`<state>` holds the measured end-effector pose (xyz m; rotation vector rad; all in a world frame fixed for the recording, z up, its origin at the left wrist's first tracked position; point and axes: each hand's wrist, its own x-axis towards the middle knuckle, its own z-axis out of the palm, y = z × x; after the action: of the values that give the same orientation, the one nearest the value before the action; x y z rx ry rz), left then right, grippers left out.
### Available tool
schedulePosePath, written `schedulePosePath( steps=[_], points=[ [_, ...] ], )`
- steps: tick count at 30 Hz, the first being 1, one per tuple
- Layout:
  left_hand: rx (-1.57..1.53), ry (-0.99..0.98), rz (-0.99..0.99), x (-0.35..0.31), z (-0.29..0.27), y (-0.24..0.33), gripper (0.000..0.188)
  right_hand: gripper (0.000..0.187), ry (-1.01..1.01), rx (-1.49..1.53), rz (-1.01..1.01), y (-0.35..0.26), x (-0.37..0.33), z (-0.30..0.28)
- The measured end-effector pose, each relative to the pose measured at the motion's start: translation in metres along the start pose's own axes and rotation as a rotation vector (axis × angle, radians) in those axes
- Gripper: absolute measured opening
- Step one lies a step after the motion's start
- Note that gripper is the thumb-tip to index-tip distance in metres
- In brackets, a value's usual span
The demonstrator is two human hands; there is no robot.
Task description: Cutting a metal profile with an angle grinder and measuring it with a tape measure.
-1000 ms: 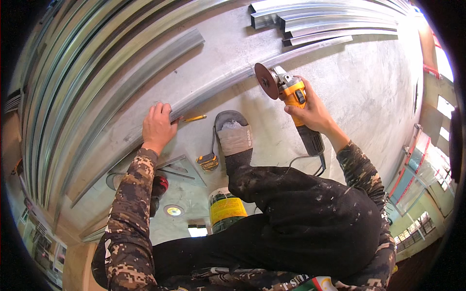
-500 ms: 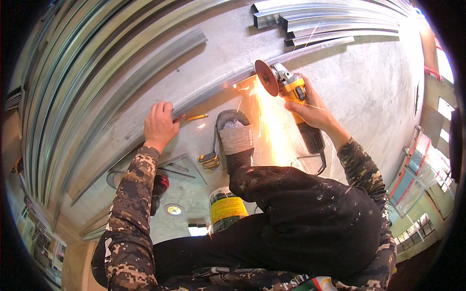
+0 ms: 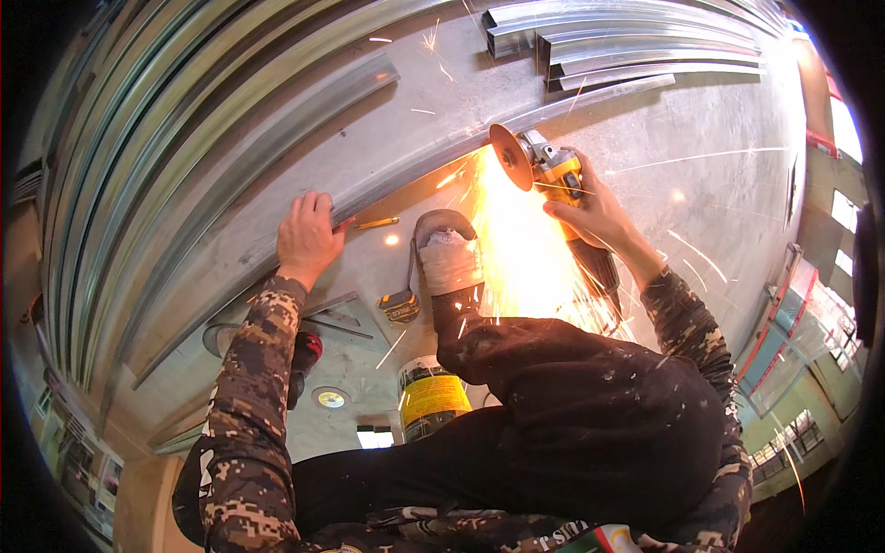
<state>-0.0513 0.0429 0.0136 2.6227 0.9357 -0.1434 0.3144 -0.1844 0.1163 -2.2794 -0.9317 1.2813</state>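
My right hand (image 3: 597,214) grips a yellow and black angle grinder (image 3: 562,177). Its thin brown cutting disc (image 3: 512,158) meets the edge of a long grey metal profile (image 3: 406,181), and a bright stream of sparks pours down from there toward my leg. The sparks hide the grinder's lower body in part. To the left, my left hand (image 3: 311,238) is closed over the same profile, thumb along its near side. A yellow pencil (image 3: 376,223) lies just beside that thumb. My shoe (image 3: 444,224) rests close to the profile, between both hands.
Long metal profiles (image 3: 198,120) lie along the left; shorter box sections (image 3: 636,41) are stacked at the far right. Near my foot are a tape measure (image 3: 398,305), a metal square (image 3: 348,318), a yellow-labelled tub (image 3: 433,394), a red and black tool (image 3: 306,355) and a round disc (image 3: 330,398).
The spark stream has grown wider and brighter, with stray sparks flying out to the sides. The grinder has shifted slightly right and down. My left hand stays on the profile.
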Motion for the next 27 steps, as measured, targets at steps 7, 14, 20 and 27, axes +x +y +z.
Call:
schedulePosePath(
  steps=[7,14,20,27],
  points=[
    [-0.011,-0.027,-0.008,-0.002,0.002,-0.001,0.037,0.093,0.021,0.005,0.023,0.005,0.009,0.001],
    [-0.019,-0.019,-0.007,-0.002,0.003,-0.001,0.037,0.096,0.004,-0.017,0.037,0.014,0.011,0.004],
    [0.010,-0.034,-0.007,0.000,0.000,0.002,0.038,0.091,-0.028,0.053,-0.078,0.020,0.010,0.000],
    [0.025,-0.040,-0.005,0.001,-0.001,0.004,0.040,0.087,-0.006,0.084,-0.032,0.009,0.006,0.001]
  ],
)
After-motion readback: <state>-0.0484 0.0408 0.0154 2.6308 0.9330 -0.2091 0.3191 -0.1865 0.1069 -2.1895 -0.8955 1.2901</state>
